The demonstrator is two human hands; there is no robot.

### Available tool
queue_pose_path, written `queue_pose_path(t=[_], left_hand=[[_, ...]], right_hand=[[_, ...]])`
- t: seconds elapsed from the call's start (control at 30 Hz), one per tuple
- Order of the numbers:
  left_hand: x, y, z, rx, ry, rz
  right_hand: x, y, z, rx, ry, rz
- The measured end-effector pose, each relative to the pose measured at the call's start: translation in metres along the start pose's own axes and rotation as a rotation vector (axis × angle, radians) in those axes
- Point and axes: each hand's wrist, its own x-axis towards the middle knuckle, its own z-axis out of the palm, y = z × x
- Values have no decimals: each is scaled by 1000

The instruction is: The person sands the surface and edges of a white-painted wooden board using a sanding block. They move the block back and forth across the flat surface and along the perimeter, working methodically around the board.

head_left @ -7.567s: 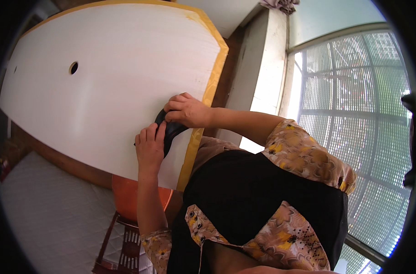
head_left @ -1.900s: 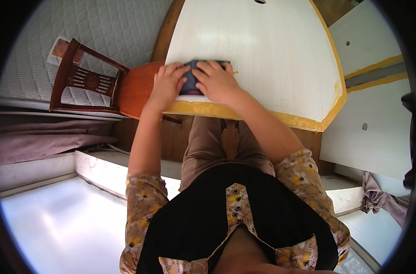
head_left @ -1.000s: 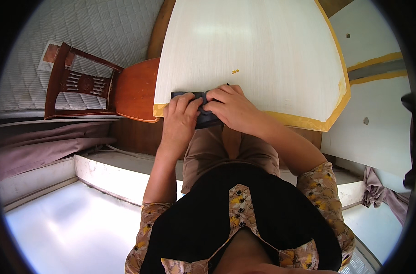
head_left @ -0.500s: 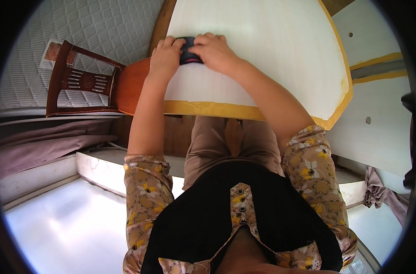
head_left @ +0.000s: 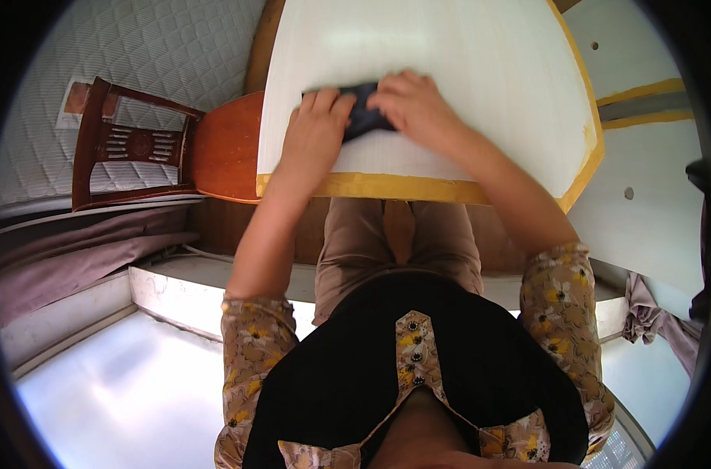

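Note:
A small dark navy cloth [head_left: 362, 113] lies on the white tabletop [head_left: 465, 47], partly covered by my fingers. Its exact kind cannot be made out. My left hand [head_left: 318, 125] holds the cloth's left side, fingers curled down onto it. On the opposite side, my right hand [head_left: 418, 105] grips the right edge, with the thumb and fingertips pressed on the fabric. Between the two hands the cloth stretches out, its lower edge showing above the tabletop.
Yellow tape [head_left: 402, 187] runs along the table's near edge. A reddish-brown wooden chair [head_left: 226, 148] stands at the left, before a quilted mattress [head_left: 184, 47]. White panels [head_left: 637, 187] are at the right. Mauve curtains [head_left: 82, 250] hang low at the left.
Both hands have moved right and a little nearer with the cloth. They are farther apart, and more of the cloth is spread between them.

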Motion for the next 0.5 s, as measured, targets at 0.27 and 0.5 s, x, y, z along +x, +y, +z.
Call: queue_pose_path(t=[0.27,0.5], left_hand=[[59,11,25,-94,-69,-108],[-24,69,-1,-268,-116,55]], right_hand=[[1,35,-9,-2,-18,202],[-79,-35,-45,239,-89,82]])
